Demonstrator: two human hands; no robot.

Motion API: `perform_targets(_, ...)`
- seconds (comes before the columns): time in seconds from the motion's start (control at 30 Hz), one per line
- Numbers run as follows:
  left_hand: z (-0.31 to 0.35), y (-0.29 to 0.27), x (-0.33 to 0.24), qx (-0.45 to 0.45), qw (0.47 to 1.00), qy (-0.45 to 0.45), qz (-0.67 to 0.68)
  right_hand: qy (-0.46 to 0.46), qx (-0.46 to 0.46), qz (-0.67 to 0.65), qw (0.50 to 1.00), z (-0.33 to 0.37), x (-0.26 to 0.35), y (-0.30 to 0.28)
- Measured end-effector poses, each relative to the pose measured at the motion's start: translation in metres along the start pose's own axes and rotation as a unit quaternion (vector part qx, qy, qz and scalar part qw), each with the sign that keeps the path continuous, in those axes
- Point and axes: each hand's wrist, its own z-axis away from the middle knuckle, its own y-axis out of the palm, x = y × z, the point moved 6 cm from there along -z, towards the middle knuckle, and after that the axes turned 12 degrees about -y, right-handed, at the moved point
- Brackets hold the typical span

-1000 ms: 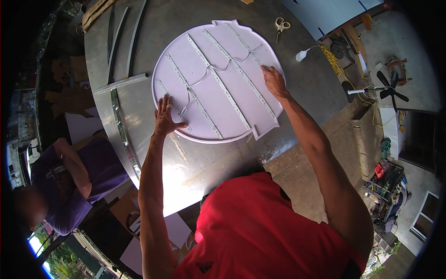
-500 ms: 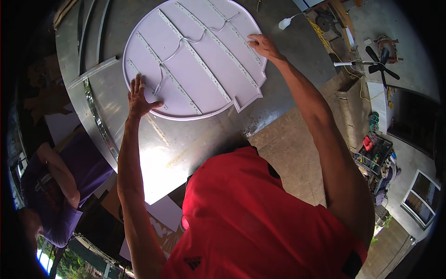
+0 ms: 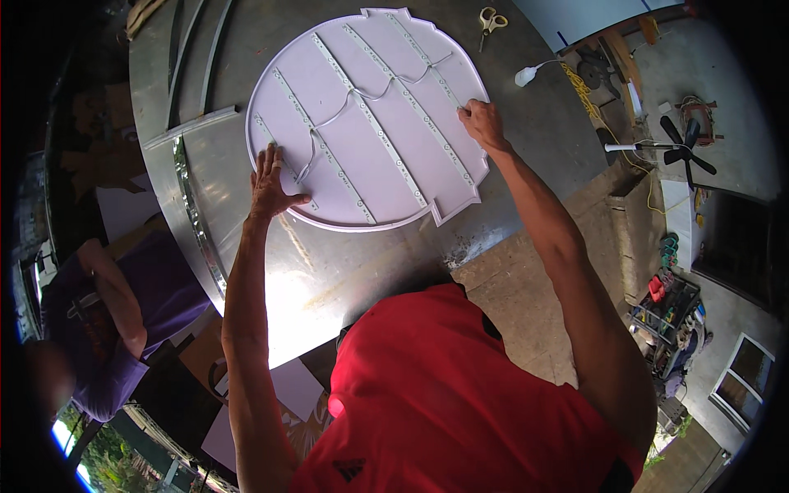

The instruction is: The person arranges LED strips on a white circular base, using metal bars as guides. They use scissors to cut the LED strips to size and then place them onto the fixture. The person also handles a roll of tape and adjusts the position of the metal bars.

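- The round white panel (image 3: 370,123) is lying flat on the grey metal table (image 3: 329,271), at twelve o'clock from the person in red.
- The left hand (image 3: 269,182) is pressing down open-palmed, fingers spread, at the panel's eight o'clock edge, likely pinning it.
- The right hand (image 3: 483,123) is pinching a light strip (image 3: 427,62) at three o'clock, seemingly seating it.
- Scissors (image 3: 491,18) are lying at one o'clock, clear of the work.

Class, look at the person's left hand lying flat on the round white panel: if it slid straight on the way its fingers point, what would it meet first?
The left hand points up across the round white panel. It would likely first meet the thin grey wire and the light strip beside its fingertips; which comes first is hard to judge.
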Motion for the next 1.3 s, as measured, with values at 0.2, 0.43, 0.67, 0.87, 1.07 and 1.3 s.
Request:
perform_targets(0.2, 0.002, 0.001, 0.004, -0.005, 1.0, 0.001, 0.002, 0.011, 0.03, 0.001, 0.999, -0.004, 0.002, 0.0)
perform_targets(0.43, -0.003, 0.004, 0.004, -0.009, 1.0, 0.015, -0.001, 0.078, 0.128, -0.043, 0.988, -0.014, -0.014, 0.004)
perform_targets(0.67, -0.001, 0.006, 0.007, -0.021, 0.999, 0.029, 0.003, 0.145, 0.165, -0.123, 0.968, -0.016, -0.001, -0.008)
perform_targets(0.87, -0.002, 0.002, 0.002, -0.005, 1.0, 0.012, -0.005, 0.053, 0.088, -0.052, 0.993, -0.013, -0.012, 0.003)
perform_targets(1.07, -0.004, 0.001, 0.003, -0.022, 0.999, 0.023, -0.006, 0.035, 0.069, -0.014, 0.997, -0.01, -0.012, 0.006)
perform_targets(1.3, -0.003, 0.007, 0.004, -0.032, 0.999, 0.039, -0.007, 0.057, 0.092, 0.006, 0.994, -0.007, -0.013, 0.002)
